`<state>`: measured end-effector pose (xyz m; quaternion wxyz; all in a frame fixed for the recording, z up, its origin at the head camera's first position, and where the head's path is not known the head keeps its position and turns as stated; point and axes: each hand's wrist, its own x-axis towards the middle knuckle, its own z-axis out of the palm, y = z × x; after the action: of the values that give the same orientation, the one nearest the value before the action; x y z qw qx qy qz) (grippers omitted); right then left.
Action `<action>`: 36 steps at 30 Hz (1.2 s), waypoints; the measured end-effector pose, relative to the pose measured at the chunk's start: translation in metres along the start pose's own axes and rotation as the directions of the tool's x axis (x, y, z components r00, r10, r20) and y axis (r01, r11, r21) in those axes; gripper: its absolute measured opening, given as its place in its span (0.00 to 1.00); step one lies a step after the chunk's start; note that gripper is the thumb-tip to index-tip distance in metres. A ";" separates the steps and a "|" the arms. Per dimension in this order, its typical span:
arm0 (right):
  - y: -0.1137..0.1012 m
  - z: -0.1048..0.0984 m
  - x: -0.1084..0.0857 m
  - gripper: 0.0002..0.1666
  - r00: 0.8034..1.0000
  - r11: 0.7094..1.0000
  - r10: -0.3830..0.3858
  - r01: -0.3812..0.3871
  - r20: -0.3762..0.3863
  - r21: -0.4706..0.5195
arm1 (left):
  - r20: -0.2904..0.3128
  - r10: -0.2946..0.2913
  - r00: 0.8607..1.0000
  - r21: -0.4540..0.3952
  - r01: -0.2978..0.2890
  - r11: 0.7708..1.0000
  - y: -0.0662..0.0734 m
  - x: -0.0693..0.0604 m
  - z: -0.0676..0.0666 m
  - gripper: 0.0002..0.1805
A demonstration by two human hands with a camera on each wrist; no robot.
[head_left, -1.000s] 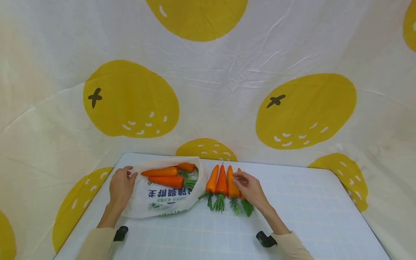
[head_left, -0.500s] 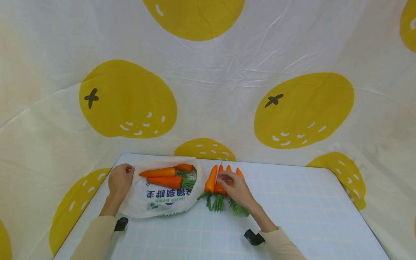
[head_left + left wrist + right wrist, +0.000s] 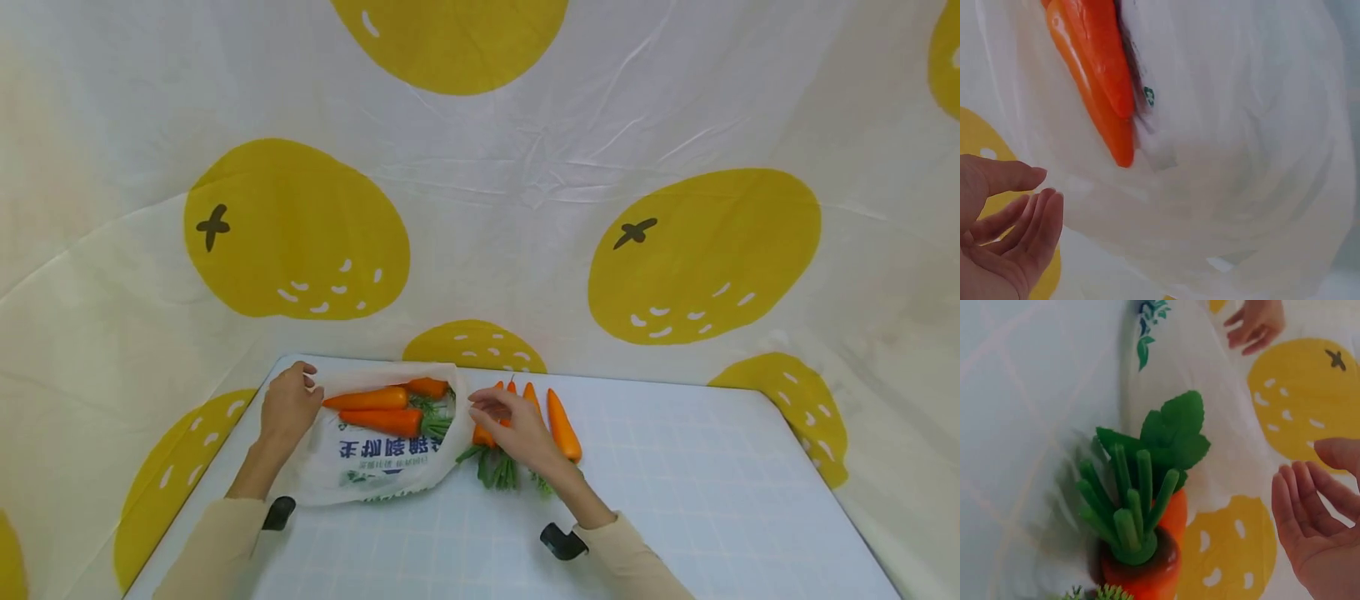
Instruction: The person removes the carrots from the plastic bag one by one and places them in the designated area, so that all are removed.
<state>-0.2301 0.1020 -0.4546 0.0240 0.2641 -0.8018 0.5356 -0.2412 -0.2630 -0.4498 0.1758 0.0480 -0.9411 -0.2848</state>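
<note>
The right hand hovers over the carrot row, fingers loosely bent, thumb apart from them, gripping nothing; over at the white bag, the left hand is just as relaxed, thumb and fingertips close with a gap showing, and whether it touches the plastic, I can't tell! Beneath the right hand, the leftmost carrot is part covered, the next mostly blocked, the third showing little beyond its tip, while the rightmost carrot has its body in plain sight. Three more carrots lie at the bag, in it or on it I can't say, one partly behind another. Big dark-blue characters run across the plastic, too blurred to read, and a small green mark shows up close. All of it sits on the pale checked bench, right forearm cutting across the greens.
</note>
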 end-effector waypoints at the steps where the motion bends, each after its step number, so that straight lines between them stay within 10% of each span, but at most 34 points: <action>1: -0.003 0.002 0.002 0.15 1.000 1.000 -0.003 0.003 0.006 0.004 | 0.007 0.030 1.000 -0.004 -0.030 1.000 0.003 0.001 -0.001 0.14; 12: -0.021 0.033 0.027 0.16 0.994 0.999 -0.039 0.035 0.105 0.031 | 0.139 0.196 0.971 0.011 -0.200 0.980 0.002 0.020 0.004 0.13; 25: -0.035 0.066 0.054 0.14 0.978 0.993 -0.085 0.098 0.191 -0.063 | 0.067 0.198 0.978 -0.062 -0.194 0.979 -0.003 0.035 -0.002 0.05; 36: -0.035 0.091 0.066 0.15 0.964 0.966 0.026 0.044 0.266 -0.253 | 0.079 0.118 0.990 -0.153 -0.105 0.983 -0.006 0.043 -0.001 0.08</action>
<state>-0.2494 -0.0132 -0.4427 -0.0478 0.3323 -0.8589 0.3867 -0.2811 -0.2770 -0.4395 0.1530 -0.0305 -0.9254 -0.3455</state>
